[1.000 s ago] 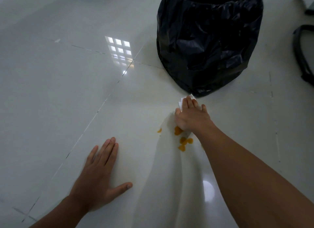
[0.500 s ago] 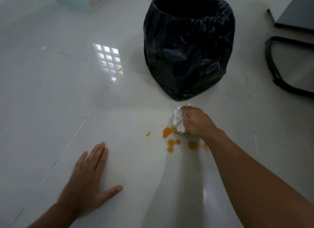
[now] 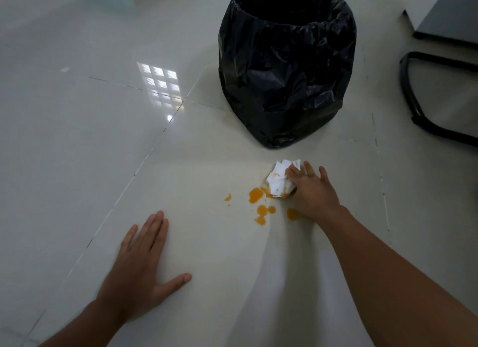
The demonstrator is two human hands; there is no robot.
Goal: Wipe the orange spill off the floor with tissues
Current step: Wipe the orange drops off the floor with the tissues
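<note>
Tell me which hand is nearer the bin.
Right. The right hand presses a tissue on the floor just in front of the bin. The left hand lies flat on the floor, farther back and off to the left.

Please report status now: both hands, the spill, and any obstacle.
Right hand pressing tissue on floor; left hand flat, empty. Orange spill partly wiped, drops remain. Bin beyond, not blocking.
</note>
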